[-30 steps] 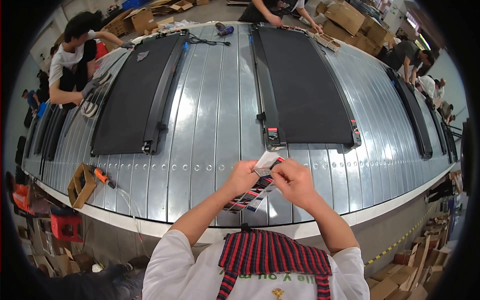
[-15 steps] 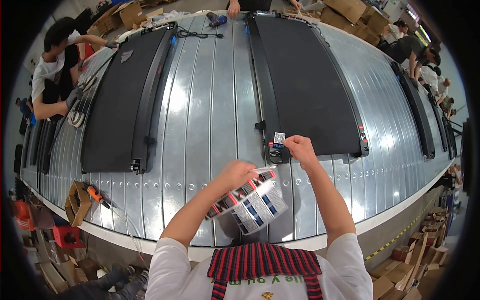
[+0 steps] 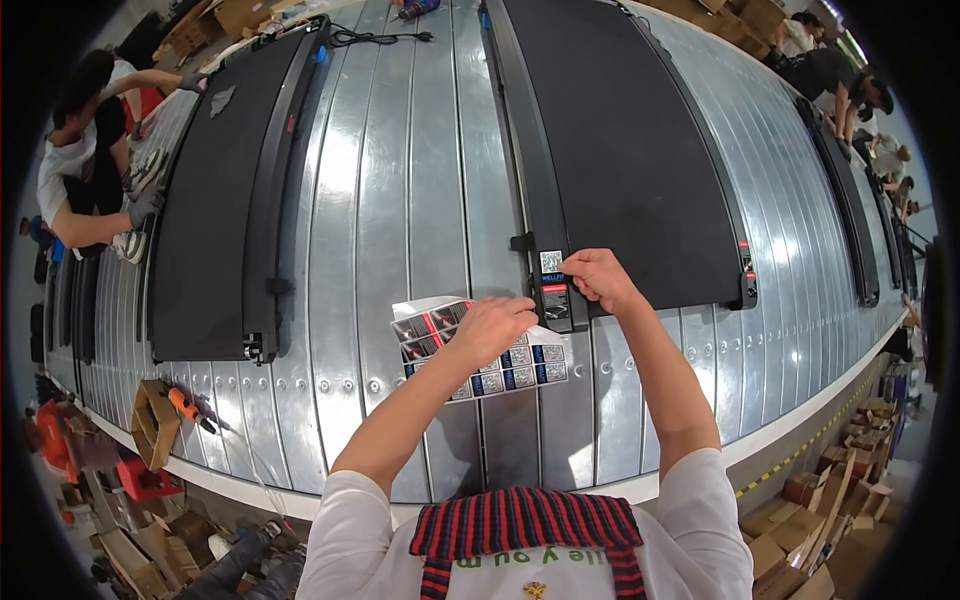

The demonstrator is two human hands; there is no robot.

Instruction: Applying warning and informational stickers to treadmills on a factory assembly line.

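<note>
A black treadmill [image 3: 630, 170] lies in front of me on the metal slats. At the near left corner of its side rail, my right hand [image 3: 598, 278] pinches the edge of a small QR-code sticker [image 3: 551, 262]. The sticker is over the rail, just above a red, white and black warning label [image 3: 555, 300]; whether it is fully stuck down I cannot tell. My left hand [image 3: 494, 328] grips a sheet of stickers [image 3: 545, 368], which spreads below and left of the rail and shows several more code stickers and red-and-black labels. The hand covers part of the sheet.
A second black treadmill [image 3: 215, 220] lies to the left, with a co-worker [image 3: 90, 160] beside it. An orange power tool [image 3: 188, 408] lies near a cardboard tray [image 3: 153, 425]. A black cable [image 3: 375, 38] and a blue tool [image 3: 418, 9] are at the far side.
The sheet has swung from hanging tilted to lying flatter and further left. My left hand has moved closer to the rail; my right hand has shifted slightly up with the sticker.
</note>
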